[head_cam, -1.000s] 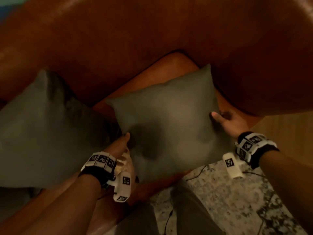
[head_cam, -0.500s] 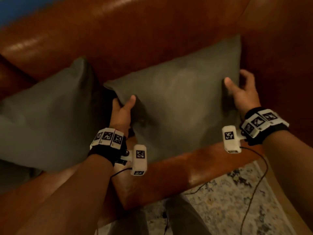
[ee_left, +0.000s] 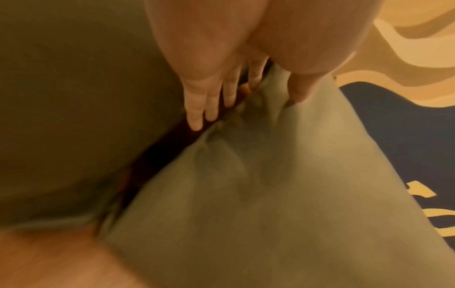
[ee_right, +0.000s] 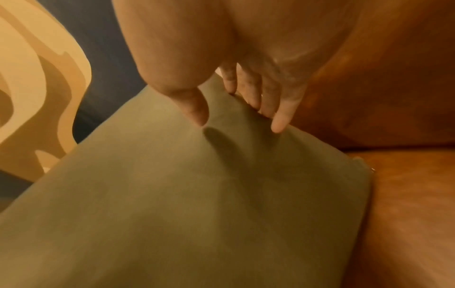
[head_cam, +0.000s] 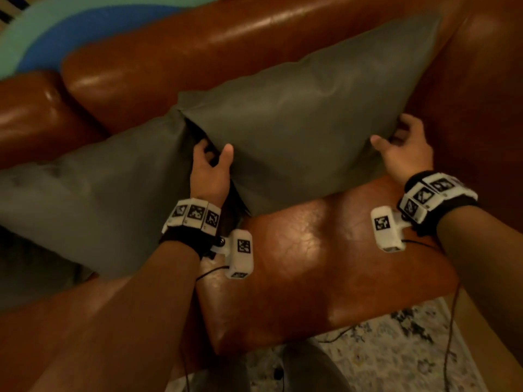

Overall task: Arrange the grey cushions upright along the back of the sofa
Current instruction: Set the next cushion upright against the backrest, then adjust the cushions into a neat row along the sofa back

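**A:** Where does the cushion stand?

**B:** The right cushion [head_cam: 305,131] leans on the sofa back [head_cam: 226,43] at about one o'clock, its bottom edge on the seat [head_cam: 325,264]. The left hand [head_cam: 209,174] pinches its left edge, thumb on the front and fingers [ee_left: 197,109] tucked behind, in the gap beside the left cushion [head_cam: 85,199]. The right hand [head_cam: 404,154] holds the right edge the same way, thumb in front, fingers [ee_right: 278,115] curled round the back beside the armrest [head_cam: 481,108].

**A:** How should the step be done well?

**B:** I'd judge it wants both hands pushing evenly toward twelve o'clock so the back face sits flat on the leather, with the base tucked into the crease. The top right corner rides higher than the left, so levelling it looks worthwhile. The filling is soft and will likely slump if let go too soon.

**A:** And the other cushion?

**B:** At nine o'clock it lies lower and tilted, its upper corner touching the held one. It seems to need standing up next.

**A:** Any containers?

**B:** None in view. Only a patterned rug [head_cam: 382,357] at six o'clock.
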{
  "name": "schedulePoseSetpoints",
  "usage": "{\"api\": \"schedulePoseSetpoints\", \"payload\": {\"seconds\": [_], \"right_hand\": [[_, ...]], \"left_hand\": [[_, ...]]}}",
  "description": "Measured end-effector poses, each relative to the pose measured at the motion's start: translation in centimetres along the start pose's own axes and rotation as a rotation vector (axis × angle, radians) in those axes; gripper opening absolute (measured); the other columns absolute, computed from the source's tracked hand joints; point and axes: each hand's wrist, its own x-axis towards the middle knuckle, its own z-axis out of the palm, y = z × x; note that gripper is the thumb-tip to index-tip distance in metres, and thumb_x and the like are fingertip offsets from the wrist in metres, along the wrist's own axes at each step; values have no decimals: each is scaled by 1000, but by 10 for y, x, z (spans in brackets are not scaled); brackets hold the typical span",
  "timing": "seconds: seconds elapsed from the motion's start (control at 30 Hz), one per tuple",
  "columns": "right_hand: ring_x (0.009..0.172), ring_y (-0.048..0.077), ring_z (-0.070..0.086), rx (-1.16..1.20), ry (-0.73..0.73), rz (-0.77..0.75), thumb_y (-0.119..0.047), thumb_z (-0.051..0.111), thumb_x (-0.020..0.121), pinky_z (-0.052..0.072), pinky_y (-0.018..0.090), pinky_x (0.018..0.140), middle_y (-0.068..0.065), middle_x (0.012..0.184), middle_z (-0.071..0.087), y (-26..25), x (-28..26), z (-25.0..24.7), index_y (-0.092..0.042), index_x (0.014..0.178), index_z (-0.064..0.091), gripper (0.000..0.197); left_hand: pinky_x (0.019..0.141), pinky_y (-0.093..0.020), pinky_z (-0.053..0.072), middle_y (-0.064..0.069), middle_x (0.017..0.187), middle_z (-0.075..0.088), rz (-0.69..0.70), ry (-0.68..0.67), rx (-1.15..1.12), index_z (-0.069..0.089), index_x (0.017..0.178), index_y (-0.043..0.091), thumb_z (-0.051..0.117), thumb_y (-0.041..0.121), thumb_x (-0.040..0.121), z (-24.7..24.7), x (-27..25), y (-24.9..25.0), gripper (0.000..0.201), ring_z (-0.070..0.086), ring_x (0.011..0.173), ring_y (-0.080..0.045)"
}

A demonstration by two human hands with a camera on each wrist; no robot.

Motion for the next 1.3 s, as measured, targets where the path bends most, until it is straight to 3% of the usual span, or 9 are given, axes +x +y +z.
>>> {"api": "schedulePoseSetpoints", "payload": {"seconds": [0.13, 0.2, 0.27, 0.47, 0.67, 0.83, 0.93, 1.07, 1.3], "right_hand": [[101, 23, 63, -5, 21, 23, -24, 68, 83, 48, 35, 96, 10, 113, 70, 32, -42, 23, -18, 108, 65, 26], [93, 28, 64, -37, -176, 112, -11, 62, 86, 51, 45, 92, 16, 104, 71, 49, -72, 46, -17, 83, 67, 9], [83, 32, 65, -60, -383, 213, 3, 54, 87, 55, 47, 77, 19, 99, 70, 66, -107, 74, -19, 73, 66, 28], [67, 21, 59, -62, -690, 318, 4, 56, 88, 43, 26, 58, 7, 79, 64, 49, -230, 185, -18, 80, 63, 25], [63, 16, 63, -78, -844, 138, 3, 61, 86, 48, 27, 57, 0, 71, 68, -26, -334, 316, -17, 82, 66, 21], [88, 22, 69, -20, -883, -86, -28, 75, 77, 54, 44, 89, -1, 86, 73, -115, -409, 425, -38, 83, 69, 13], [100, 18, 65, 69, -847, -132, -64, 83, 46, 52, 40, 93, 0, 106, 66, -172, -445, 474, -31, 113, 55, 80], [113, 15, 56, 247, -778, -53, -47, 78, 61, 48, 54, 100, -6, 124, 54, -216, -476, 520, -30, 139, 33, 91], [119, 14, 56, 346, -728, -2, -69, 81, 40, 47, 55, 101, -13, 130, 59, -249, -515, 574, -43, 133, 43, 104]], "left_hand": [[71, -32, 53, -4, 84, 67, -54, -10, -24, 60, 89, 23, 59, 22, 89, -30, -19, -49, 1, 65, 72, -14], [59, -24, 50, -1, 69, 65, -122, -20, 4, 60, 78, 22, 53, 10, 94, -56, -30, -83, 21, 62, 54, -5], [59, -24, 50, 4, 59, 67, -168, -26, 50, 64, 72, 24, 60, 15, 88, -90, -39, -117, 19, 64, 53, -9], [81, -41, 54, -6, 81, 67, -421, -78, 123, 63, 78, 27, 56, 8, 90, -227, -63, -194, 24, 64, 82, -28], [42, -17, 44, -6, 62, 64, -483, 174, -96, 60, 74, 11, 44, -10, 90, -405, -61, -236, 31, 58, 45, -13], [75, -44, 54, -19, 106, 67, -417, 490, -192, 60, 88, 22, 52, 15, 93, -575, -29, -248, 12, 66, 87, -34], [86, -42, 50, -6, 123, 52, -261, 694, -364, 48, 130, 16, 58, 28, 93, -658, -3, -227, 40, 56, 111, -27], [106, -47, 42, 1, 144, 46, -163, 541, -452, 25, 149, 34, 60, 54, 84, -728, 28, -206, 77, 50, 128, -22], [89, -39, 52, 11, 118, 68, -146, 430, -501, 55, 128, 34, 69, 47, 80, -765, 46, -185, 52, 64, 104, -11]]}}
